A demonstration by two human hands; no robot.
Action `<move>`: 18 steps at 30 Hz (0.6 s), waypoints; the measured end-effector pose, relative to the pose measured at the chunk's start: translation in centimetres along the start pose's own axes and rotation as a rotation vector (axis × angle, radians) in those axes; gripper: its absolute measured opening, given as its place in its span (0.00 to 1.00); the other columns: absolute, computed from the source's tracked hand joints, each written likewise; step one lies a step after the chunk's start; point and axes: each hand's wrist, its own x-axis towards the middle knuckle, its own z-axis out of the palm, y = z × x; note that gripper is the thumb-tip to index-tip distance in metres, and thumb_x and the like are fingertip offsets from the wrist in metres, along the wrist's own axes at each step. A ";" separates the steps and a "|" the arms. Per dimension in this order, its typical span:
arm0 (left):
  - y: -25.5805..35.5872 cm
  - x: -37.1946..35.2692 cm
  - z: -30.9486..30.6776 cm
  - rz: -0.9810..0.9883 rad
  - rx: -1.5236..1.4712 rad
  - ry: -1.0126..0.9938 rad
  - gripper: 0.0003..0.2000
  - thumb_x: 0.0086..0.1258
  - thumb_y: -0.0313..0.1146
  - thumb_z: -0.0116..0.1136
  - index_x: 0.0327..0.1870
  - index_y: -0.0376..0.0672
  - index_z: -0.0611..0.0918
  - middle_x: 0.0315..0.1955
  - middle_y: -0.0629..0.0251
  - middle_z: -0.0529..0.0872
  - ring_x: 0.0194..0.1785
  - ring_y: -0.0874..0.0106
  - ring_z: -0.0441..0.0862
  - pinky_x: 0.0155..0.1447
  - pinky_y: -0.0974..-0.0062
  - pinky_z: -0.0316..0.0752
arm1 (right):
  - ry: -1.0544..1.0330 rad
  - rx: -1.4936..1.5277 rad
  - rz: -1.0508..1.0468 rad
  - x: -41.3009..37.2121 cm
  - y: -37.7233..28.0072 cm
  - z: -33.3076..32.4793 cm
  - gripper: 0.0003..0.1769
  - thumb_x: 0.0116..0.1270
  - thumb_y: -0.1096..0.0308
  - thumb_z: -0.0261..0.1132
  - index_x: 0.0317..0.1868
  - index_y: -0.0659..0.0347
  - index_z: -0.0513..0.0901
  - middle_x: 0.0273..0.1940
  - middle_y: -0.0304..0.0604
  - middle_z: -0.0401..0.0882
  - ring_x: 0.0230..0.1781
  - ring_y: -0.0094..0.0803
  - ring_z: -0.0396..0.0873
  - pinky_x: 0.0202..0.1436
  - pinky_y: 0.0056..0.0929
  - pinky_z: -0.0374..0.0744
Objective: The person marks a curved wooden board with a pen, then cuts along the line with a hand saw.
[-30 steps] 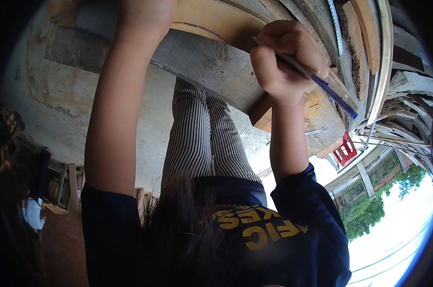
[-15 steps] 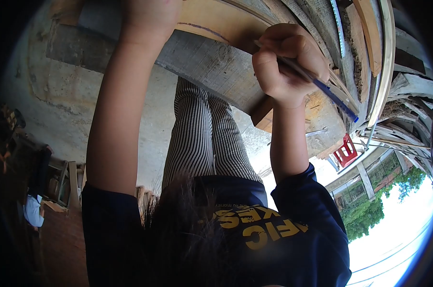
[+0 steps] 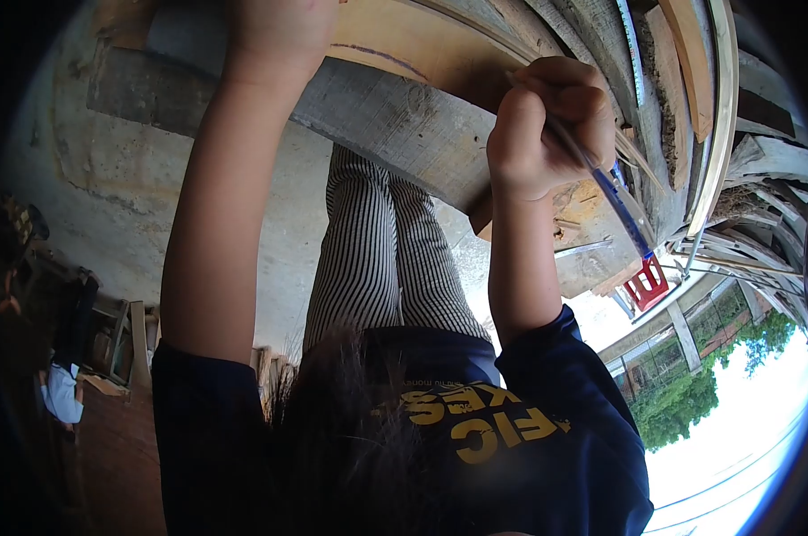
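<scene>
My right hand (image 3: pixel 551 125) is shut on a blue pen (image 3: pixel 614 192). The pen's tip meets a tan plywood sheet (image 3: pixel 422 36) that carries a drawn purple line (image 3: pixel 381 54). The pen's blue end sticks out below my fist toward the right. My left hand (image 3: pixel 274 27) reaches to the top edge of the view and rests on the same sheet, with its fingers cut off. The plywood lies on a weathered grey plank (image 3: pixel 395 121). My striped trousers (image 3: pixel 377 250) show below the plank.
Stacked wood slats and curved strips (image 3: pixel 716 116) fill the right side, with a measuring tape (image 3: pixel 632 54) among them. A red plastic stool (image 3: pixel 647 284) stands beyond. Bare concrete floor (image 3: pixel 109 179) spreads on the left. Wooden pieces (image 3: pixel 122 348) lie lower left.
My right hand has shifted right along the plywood edge. The pen has swung steeper, its blue end now pointing down toward the red stool. My left arm has stayed put.
</scene>
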 end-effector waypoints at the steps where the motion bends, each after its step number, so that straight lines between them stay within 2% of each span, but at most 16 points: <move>1: -0.1 -0.1 -0.1 0.003 0.019 0.000 0.22 0.72 0.40 0.30 0.16 0.41 0.68 0.11 0.69 0.63 0.14 0.72 0.69 0.28 0.76 0.75 | 0.117 0.114 0.012 0.0 0.3 0.2 0.08 0.32 0.82 0.58 0.15 0.63 0.67 0.19 0.46 0.76 0.15 0.27 0.72 0.21 0.17 0.71; 3: -0.3 -0.2 0.0 0.006 0.036 0.001 0.22 0.72 0.40 0.30 0.17 0.41 0.68 0.11 0.69 0.63 0.14 0.72 0.68 0.28 0.75 0.75 | 0.095 0.139 -0.006 -0.1 0.5 0.1 0.08 0.32 0.82 0.57 0.16 0.63 0.68 0.19 0.46 0.76 0.16 0.26 0.72 0.22 0.17 0.72; 5: -0.6 -0.1 0.4 0.003 0.121 0.102 0.23 0.72 0.40 0.29 0.16 0.41 0.68 0.11 0.69 0.63 0.14 0.72 0.69 0.28 0.76 0.75 | 0.076 0.167 -0.022 -0.1 0.6 -0.1 0.08 0.32 0.82 0.57 0.16 0.63 0.68 0.19 0.45 0.76 0.16 0.26 0.73 0.22 0.17 0.73; 8: -0.2 0.0 -0.2 -0.004 0.042 0.003 0.23 0.72 0.41 0.28 0.16 0.41 0.68 0.11 0.69 0.63 0.14 0.72 0.69 0.28 0.77 0.75 | -0.015 0.191 -0.040 0.2 0.1 -0.5 0.08 0.32 0.82 0.57 0.16 0.63 0.68 0.19 0.45 0.76 0.16 0.25 0.74 0.22 0.17 0.74; 12: -0.2 -0.1 -0.1 0.000 0.074 0.002 0.23 0.73 0.41 0.28 0.17 0.41 0.68 0.11 0.69 0.63 0.14 0.72 0.71 0.27 0.77 0.74 | -0.110 0.139 -0.058 0.1 -0.5 -0.6 0.08 0.32 0.82 0.58 0.15 0.63 0.68 0.20 0.45 0.76 0.16 0.25 0.74 0.22 0.16 0.74; 14: -0.9 -0.1 0.0 0.074 0.170 0.064 0.23 0.73 0.41 0.28 0.17 0.41 0.68 0.10 0.69 0.64 0.14 0.72 0.71 0.26 0.76 0.75 | -0.135 0.107 -0.071 0.1 -0.6 -0.6 0.08 0.32 0.82 0.58 0.14 0.63 0.68 0.20 0.45 0.76 0.16 0.24 0.74 0.22 0.16 0.74; 18: -1.0 0.0 0.1 -0.001 0.111 0.109 0.23 0.72 0.41 0.30 0.16 0.42 0.68 0.10 0.69 0.64 0.14 0.73 0.72 0.25 0.75 0.75 | -0.155 0.122 -0.075 0.1 -0.4 -0.5 0.08 0.32 0.82 0.59 0.15 0.62 0.68 0.20 0.44 0.76 0.17 0.25 0.75 0.22 0.17 0.74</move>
